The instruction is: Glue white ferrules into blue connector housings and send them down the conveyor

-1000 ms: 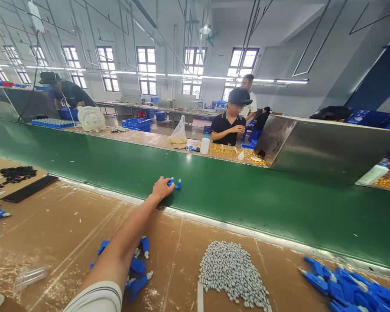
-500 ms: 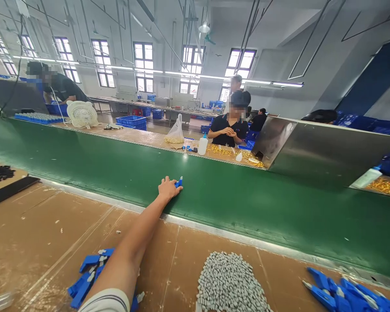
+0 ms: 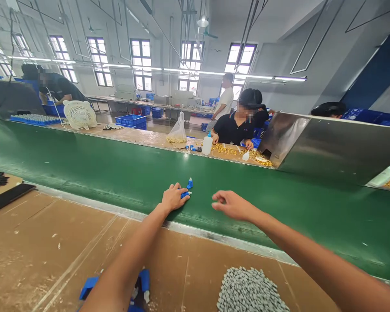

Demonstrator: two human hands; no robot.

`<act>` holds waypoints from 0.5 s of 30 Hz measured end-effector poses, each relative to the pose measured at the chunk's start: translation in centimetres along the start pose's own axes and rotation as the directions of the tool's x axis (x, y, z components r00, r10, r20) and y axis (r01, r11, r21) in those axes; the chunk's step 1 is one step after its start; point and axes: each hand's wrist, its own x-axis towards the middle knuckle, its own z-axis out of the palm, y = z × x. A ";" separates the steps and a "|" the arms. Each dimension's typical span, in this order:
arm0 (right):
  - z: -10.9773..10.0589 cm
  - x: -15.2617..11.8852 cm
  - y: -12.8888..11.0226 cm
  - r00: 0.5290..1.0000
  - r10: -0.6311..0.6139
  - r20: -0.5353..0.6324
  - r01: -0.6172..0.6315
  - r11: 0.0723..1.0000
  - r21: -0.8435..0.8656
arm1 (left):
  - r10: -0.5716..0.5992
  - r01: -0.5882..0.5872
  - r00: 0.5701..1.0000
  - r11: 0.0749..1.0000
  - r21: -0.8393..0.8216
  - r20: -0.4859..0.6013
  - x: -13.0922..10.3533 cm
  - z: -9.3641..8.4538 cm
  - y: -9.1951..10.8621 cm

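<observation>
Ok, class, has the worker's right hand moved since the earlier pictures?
Yes: out of view earlier, the right hand has come forward past the metal edge strip and over the green belt.

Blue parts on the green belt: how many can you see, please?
2: one blue part just beyond the left hand, another blue part touching it; that hand may hide more.

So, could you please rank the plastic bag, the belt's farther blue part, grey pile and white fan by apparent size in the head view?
Grey pile, partly cut off
White fan
Plastic bag
Farther blue part
</observation>
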 end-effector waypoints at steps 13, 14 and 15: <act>8.7 17.2 -1.7 0.982 0.170 -0.088 -0.122 0.910 0.396 | -0.155 0.153 0.983 0.988 -0.026 -0.100 0.4 -0.4 -2.6; 7.7 16.0 -1.1 0.979 0.180 -0.098 -0.122 0.896 0.427 | -0.194 0.189 0.974 0.981 -0.054 -0.118 0.2 -1.0 -2.4; 6.4 14.3 -0.2 0.975 0.191 -0.114 -0.120 0.883 0.454 | -0.231 0.221 0.964 0.971 -0.089 -0.134 -0.1 -1.7 -2.1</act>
